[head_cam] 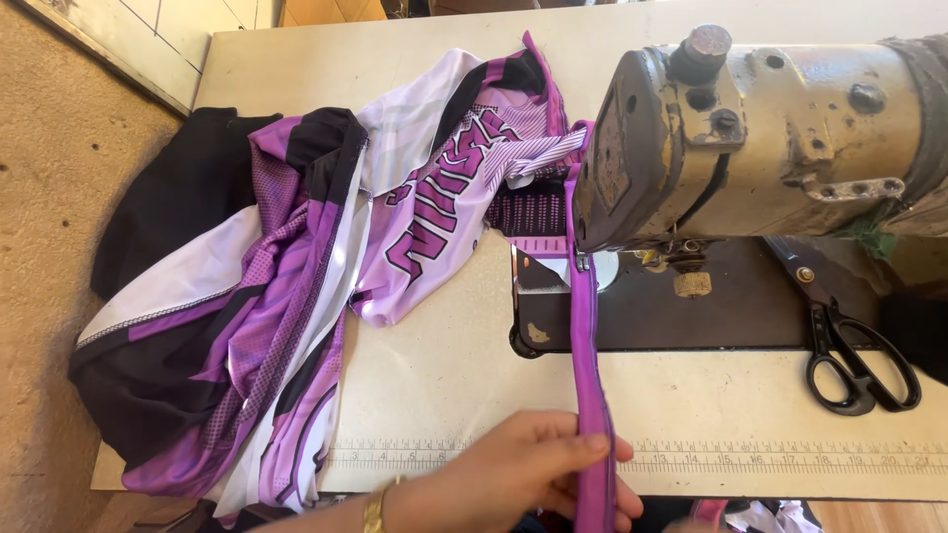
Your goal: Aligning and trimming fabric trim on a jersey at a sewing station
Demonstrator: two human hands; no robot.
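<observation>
My left hand [513,479], a gold bracelet on its wrist, is at the table's near edge. Its fingers pinch a long narrow purple fabric strip [585,336]. The strip runs straight from my fingers up to the presser foot [583,263] of an old cream sewing machine [770,128]. Past the foot it joins a purple, white and black sports jersey [296,276] heaped on the left of the table. My right hand is out of view.
Black-handled scissors [854,345] lie on the machine's dark bed at the right. A measuring scale [790,459] is marked along the near edge of the pale table [444,365]. Black cloth [178,197] hangs off the table's left side over a sandy floor.
</observation>
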